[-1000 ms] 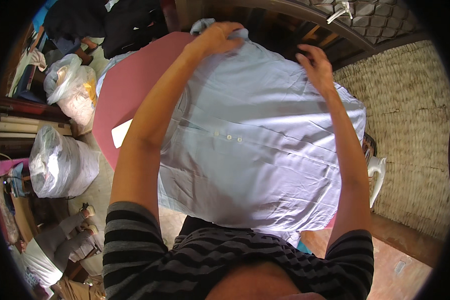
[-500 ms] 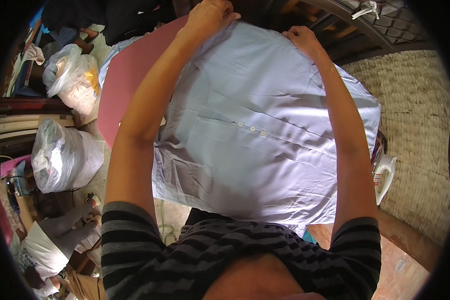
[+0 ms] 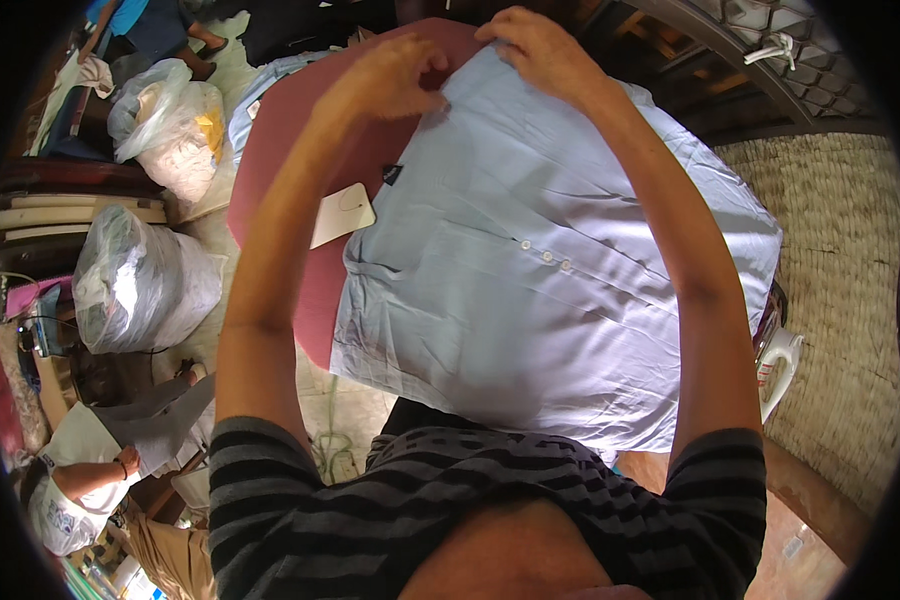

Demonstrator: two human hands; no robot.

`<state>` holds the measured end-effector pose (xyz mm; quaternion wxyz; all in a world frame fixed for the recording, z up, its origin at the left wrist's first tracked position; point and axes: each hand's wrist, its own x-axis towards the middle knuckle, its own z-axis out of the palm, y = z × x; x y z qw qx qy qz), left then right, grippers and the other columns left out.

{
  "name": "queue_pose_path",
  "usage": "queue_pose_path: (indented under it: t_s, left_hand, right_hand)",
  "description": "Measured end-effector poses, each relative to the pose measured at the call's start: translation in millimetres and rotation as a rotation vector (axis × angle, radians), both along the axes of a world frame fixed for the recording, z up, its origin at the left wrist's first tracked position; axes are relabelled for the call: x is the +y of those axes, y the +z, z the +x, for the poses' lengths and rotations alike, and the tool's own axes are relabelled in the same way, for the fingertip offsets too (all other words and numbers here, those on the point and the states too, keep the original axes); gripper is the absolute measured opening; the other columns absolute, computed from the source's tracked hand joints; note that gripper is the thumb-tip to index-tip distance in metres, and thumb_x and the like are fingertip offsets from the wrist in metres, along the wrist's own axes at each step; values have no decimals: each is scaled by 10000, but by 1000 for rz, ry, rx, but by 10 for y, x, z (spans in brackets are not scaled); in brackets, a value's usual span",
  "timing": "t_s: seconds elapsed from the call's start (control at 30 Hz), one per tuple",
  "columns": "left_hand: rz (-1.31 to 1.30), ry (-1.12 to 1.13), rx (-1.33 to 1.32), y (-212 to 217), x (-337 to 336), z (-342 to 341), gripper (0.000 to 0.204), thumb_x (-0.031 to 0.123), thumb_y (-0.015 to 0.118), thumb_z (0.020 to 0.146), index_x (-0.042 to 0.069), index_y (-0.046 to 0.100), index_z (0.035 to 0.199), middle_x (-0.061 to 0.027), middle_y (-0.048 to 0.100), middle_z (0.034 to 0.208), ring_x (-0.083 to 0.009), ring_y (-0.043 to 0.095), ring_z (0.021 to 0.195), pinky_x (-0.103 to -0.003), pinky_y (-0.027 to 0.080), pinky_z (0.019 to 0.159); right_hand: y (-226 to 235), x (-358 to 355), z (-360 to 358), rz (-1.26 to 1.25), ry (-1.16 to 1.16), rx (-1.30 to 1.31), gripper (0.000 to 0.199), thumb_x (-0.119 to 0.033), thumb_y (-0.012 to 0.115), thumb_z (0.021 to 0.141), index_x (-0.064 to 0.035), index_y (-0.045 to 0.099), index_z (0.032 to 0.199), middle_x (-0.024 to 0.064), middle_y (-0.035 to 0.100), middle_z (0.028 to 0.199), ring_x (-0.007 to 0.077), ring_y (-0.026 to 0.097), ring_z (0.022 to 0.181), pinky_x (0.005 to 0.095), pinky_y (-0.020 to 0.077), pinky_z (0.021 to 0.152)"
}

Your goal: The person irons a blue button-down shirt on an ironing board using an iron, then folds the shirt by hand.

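A light blue garment with a short row of white buttons, seemingly a shirt [image 3: 490,310], lies spread over a maroon padded board [image 3: 280,150]. My left hand [image 3: 395,80] hovers by its far left edge, fingers apart and curved, holding nothing. At the far edge, the fingertips of my right hand [image 3: 545,60] are closed on the cloth. A small black label [image 3: 392,175] shows at the garment's left edge, and beside it a white hang tag [image 3: 343,215] on a string lies on the board.
A white iron [image 3: 780,370] stands beyond the right edge on a woven straw mat [image 3: 825,260]. Filled plastic bags [image 3: 140,285] sit on the left. Another person [image 3: 80,480] is at the lower left. A dark metal lattice [image 3: 760,60] borders the far right.
The garment has shifted right on the board, uncovering the label and hang tag. My left hand has come off the cloth and moved nearer; my right hand has moved left along the far edge.
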<state>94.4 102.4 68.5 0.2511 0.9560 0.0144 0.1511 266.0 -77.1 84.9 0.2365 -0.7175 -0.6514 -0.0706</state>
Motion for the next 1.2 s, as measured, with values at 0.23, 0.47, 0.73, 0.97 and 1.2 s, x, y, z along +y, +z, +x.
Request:
queue_pose_path:
  t_s: [0.23,0.47,0.73,0.97,1.2]
  left_hand:
    - [-175,154,-335,-198,-267,-289,113,62,687,818,5,673,913,-158,674,841,-333,657,778,-387,513,716]
    - [-206,178,-205,174,-190,-877,203,212,758,768,38,675,829,-114,660,860,-364,612,849,-455,470,734]
    - [-389,540,136,157,-814,-2383,284,270,769,805,13,668,873,-112,644,803,-268,611,760,-394,470,677]
    - [-119,721,-130,-183,-1406,-2437,240,229,812,748,84,666,871,-30,577,857,-244,523,875,-392,404,752]
    - [-315,745,-139,-213,-1281,-2426,168,174,777,772,89,634,799,-24,607,719,-213,528,722,-367,358,670]
  right_hand:
    - [-180,285,-36,23,-77,58,60,-49,647,828,-17,659,877,157,613,865,363,625,872,418,509,802]
    - [-180,229,-689,205,33,90,122,-26,641,836,-25,659,957,163,586,996,357,588,946,421,488,833]
    - [141,-212,-1421,20,48,420,175,-113,681,862,-50,672,1025,82,639,1067,293,629,982,376,502,828]
    - [-35,-757,-2123,-167,30,228,203,-77,680,823,-60,646,1023,109,608,906,312,594,902,421,469,790]
    - [-36,-714,-1941,-334,-106,311,176,-53,686,783,-87,613,939,67,588,986,293,569,947,436,437,803]
